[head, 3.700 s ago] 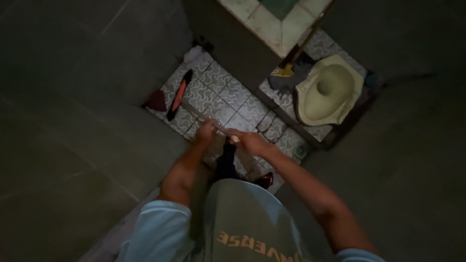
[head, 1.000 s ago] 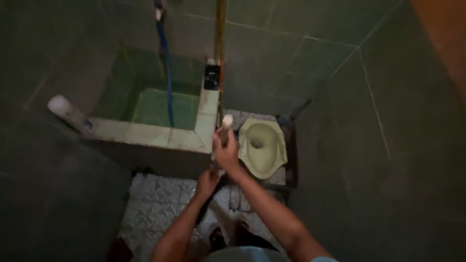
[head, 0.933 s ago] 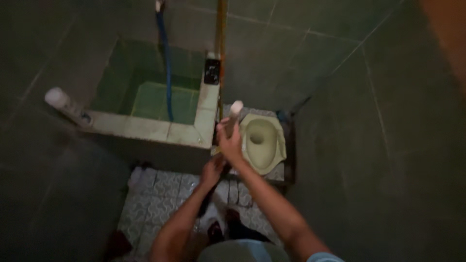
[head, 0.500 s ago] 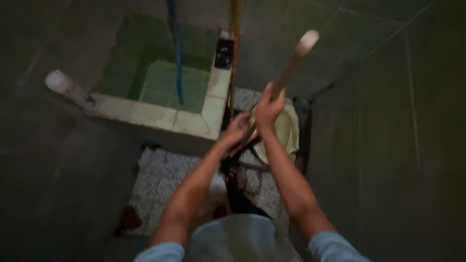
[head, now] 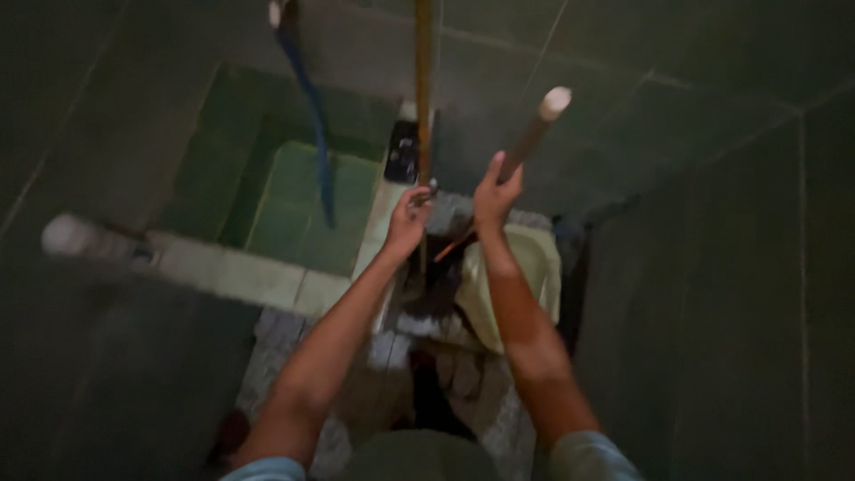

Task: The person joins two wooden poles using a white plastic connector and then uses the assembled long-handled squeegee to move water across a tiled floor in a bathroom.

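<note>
Stick (head: 531, 134) now higher, tilted up-right from right hand's (head: 495, 191) grip.

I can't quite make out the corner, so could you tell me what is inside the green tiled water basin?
A blue hose hangs over the green tiled water basin. The dim light hides any water inside.

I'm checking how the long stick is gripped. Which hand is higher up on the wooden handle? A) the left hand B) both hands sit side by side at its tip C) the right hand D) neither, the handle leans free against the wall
C: the right hand wraps the wooden handle well up toward its pale tip, while the left hand sits lower, near where the handle runs down toward the squat toilet.
</note>
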